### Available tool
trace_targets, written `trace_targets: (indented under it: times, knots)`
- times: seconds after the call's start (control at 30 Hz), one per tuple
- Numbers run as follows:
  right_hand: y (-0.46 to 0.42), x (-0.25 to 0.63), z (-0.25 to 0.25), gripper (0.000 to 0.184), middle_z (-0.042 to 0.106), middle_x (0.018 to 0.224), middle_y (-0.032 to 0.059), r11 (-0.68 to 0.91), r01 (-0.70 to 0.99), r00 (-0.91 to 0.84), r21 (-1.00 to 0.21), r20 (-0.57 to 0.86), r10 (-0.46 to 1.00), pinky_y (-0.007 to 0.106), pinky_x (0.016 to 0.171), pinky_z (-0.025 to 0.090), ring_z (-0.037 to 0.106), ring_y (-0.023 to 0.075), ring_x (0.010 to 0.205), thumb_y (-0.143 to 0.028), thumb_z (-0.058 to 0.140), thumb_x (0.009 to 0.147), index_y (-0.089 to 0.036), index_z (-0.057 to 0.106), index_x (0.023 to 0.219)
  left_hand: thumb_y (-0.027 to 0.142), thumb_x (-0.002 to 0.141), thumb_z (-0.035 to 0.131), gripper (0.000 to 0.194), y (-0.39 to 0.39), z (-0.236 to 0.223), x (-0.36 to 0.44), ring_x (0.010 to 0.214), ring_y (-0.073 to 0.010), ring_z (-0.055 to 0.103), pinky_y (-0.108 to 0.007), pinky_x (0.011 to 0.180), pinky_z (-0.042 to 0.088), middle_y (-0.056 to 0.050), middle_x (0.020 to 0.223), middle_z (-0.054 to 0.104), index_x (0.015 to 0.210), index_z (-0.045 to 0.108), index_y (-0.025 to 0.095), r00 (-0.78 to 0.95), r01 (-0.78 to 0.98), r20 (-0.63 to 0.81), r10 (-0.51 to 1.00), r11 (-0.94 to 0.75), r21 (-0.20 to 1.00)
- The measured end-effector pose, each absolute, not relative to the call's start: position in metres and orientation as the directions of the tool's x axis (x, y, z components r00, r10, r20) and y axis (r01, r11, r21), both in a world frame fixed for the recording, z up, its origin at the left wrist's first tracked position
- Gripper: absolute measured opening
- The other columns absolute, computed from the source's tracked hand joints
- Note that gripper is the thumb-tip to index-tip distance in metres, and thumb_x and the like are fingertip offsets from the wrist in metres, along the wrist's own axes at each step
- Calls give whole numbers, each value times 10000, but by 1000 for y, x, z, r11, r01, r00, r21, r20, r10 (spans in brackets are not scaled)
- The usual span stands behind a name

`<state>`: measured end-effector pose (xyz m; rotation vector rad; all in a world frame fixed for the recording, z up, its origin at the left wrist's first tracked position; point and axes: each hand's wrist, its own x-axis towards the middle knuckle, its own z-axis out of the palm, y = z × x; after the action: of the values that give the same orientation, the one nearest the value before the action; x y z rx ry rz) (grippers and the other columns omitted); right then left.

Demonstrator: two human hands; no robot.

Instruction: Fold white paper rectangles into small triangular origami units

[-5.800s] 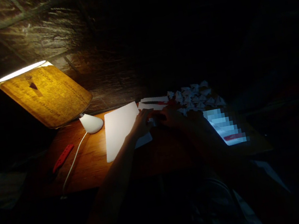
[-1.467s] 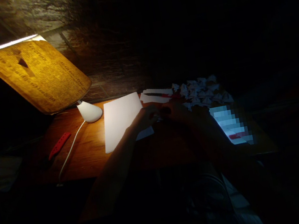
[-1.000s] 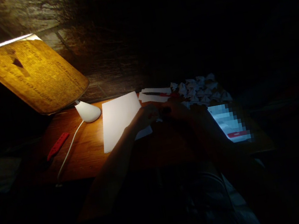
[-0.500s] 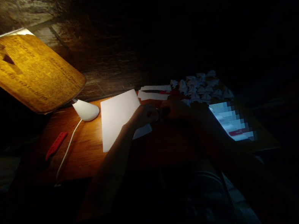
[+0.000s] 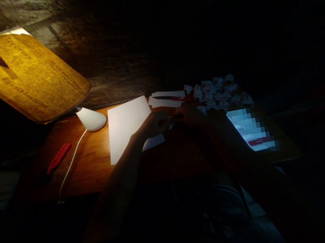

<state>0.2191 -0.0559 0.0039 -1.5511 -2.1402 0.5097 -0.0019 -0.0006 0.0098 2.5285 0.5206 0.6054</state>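
In the dim light over the table's middle, my left hand (image 5: 155,123) is closed, fingertips pinched on a small pale piece of paper (image 5: 171,125). My right hand (image 5: 189,116) meets it from the other side, fingers bent in at the same piece. Shadow and the fingers hide most of the paper, so its shape cannot be made out. A stack of white paper sheets (image 5: 125,124) lies beneath and left of my left hand. Beyond my right hand is a spread of small folded white paper pieces (image 5: 213,95).
White paper strips (image 5: 165,103) lie at the back under red-handled scissors (image 5: 180,98). A lit screen (image 5: 250,131), partly pixelated, rests at right. At left stand a lamp with a white base (image 5: 92,119), its white cord (image 5: 72,164) and a red power strip (image 5: 58,157). A wall rises behind.
My right hand's fingers have shifted slightly at the small paper, and more of its pale edge shows. The whole view has drifted a little; the other things stay put.
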Motion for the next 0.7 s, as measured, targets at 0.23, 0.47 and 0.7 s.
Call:
trace_targets:
  times: [0.23, 0.47, 0.7]
  knots:
    - [-55, 220, 0, 146, 791, 988, 102, 315, 755, -264, -575, 174, 949, 310, 746, 432, 683, 213, 851, -271, 759, 874, -151, 828, 921, 277, 832, 768, 153, 3, 4, -2, 725, -137, 627, -275, 680, 499, -29, 817, 685, 774, 686, 162, 818, 256, 303, 490, -780, 571]
    - [-56, 220, -1, 164, 788, 1032, 102, 309, 742, -271, -594, 156, 950, 310, 762, 442, 687, 217, 882, -298, 762, 885, -165, 834, 949, 246, 871, 706, 90, 4, 1, -5, 771, -148, 648, -281, 702, 511, -49, 875, 714, 864, 745, 165, 815, 233, 312, 489, -769, 596]
    - [-61, 213, 0, 251, 785, 1005, 102, 272, 817, -210, -509, 176, 962, 307, 706, 388, 666, 220, 873, -392, 730, 931, -158, 818, 945, 266, 850, 746, 105, 3, 0, -6, 768, -144, 636, -279, 717, 512, -30, 864, 703, 850, 710, 168, 812, 226, 318, 489, -767, 601]
